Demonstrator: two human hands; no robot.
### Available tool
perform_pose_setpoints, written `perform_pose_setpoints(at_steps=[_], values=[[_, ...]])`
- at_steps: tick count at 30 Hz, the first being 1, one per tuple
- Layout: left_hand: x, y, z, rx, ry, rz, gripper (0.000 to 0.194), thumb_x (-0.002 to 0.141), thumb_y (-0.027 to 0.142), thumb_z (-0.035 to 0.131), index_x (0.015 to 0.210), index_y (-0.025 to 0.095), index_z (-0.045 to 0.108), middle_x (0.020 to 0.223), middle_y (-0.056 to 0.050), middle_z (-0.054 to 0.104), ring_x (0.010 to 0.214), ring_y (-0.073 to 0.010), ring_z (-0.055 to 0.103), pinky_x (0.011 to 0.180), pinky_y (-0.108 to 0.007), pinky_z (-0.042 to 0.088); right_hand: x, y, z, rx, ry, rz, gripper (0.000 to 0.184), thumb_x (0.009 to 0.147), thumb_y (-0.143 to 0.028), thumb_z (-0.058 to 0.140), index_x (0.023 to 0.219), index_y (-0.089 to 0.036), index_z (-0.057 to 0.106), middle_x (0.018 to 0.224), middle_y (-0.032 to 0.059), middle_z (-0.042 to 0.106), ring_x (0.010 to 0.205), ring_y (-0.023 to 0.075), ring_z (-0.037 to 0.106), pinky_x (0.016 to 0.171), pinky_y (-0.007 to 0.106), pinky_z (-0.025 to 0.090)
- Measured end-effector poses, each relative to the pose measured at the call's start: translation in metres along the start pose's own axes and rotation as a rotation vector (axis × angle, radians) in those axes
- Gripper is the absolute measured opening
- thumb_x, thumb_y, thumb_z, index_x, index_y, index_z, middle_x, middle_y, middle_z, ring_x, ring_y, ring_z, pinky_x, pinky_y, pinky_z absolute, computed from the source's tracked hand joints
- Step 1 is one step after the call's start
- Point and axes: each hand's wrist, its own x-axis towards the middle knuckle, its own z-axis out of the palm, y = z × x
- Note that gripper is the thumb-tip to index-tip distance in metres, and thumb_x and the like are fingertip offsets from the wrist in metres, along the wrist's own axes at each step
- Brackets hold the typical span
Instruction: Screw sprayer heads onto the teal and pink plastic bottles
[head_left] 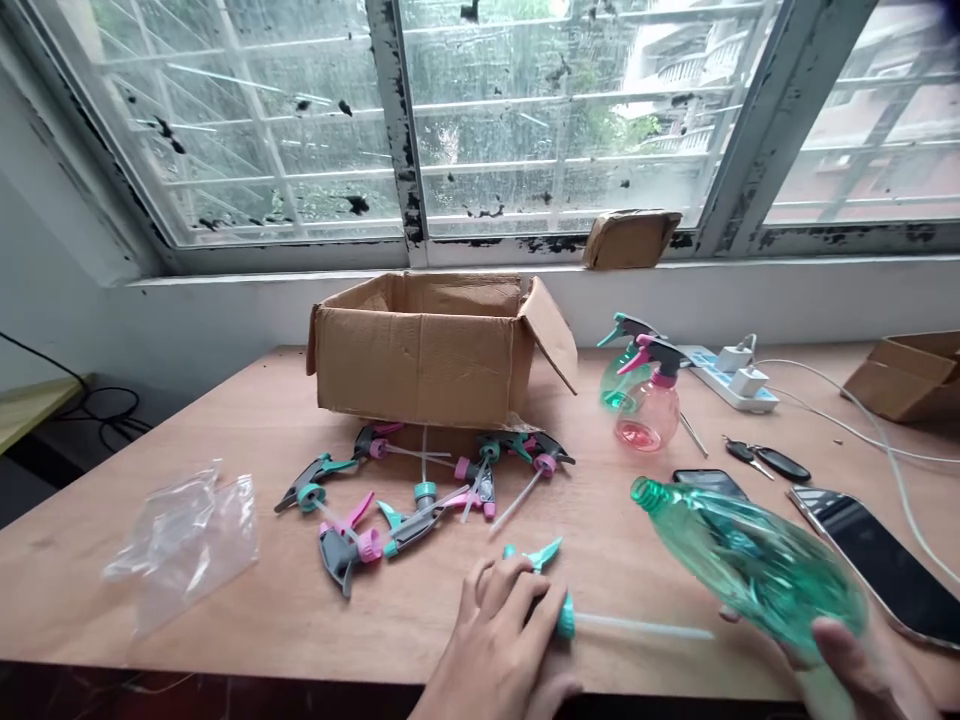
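Much bare table (322, 630) runs along the front edge between the plastic bag (196, 560) and our left hand (506, 620), palm down, fingers curled around a teal spray head (566, 615). Its tube (645, 627) points right over open surface; our right hand (862, 670) grips the green bottle (750, 555), tilted neck up-left, near the large phone (885, 565).

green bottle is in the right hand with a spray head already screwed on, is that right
Not quite: nothing is screwed on. The head view shows the green bottle with its neck bare. It is indeed in the right hand.
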Motion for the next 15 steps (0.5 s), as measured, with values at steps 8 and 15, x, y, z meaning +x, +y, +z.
perform_pose_setpoints(at_steps=[8,15], values=[[-0.018,-0.020,-0.020,-0.349,0.090,0.174,0.035,0.110,0.034,0.055,0.143,0.035,0.069,0.097,-0.005,0.080,0.094,-0.0250,0.074,0.126,-0.054,0.035,-0.008,-0.006,0.027,0.143,-0.134,0.057,0.061,0.098,-0.066,0.059,0.154,-0.042,0.056,0.153,0.0049,0.067,0.133,0.0363,0.071,0.098,0.045,0.069],[-0.007,-0.006,-0.042,-1.141,0.264,-0.653,0.065,0.083,0.065,0.086,0.128,0.019,0.073,0.071,0.004,0.055,0.065,-0.0142,0.047,0.063,-0.024,0.039,0.002,-0.008,0.021,0.244,-0.224,0.090,0.056,0.106,-0.068,0.036,0.141,-0.039,0.068,0.131,0.0072,0.080,0.097,0.0294,0.080,0.084,0.041,0.070]])
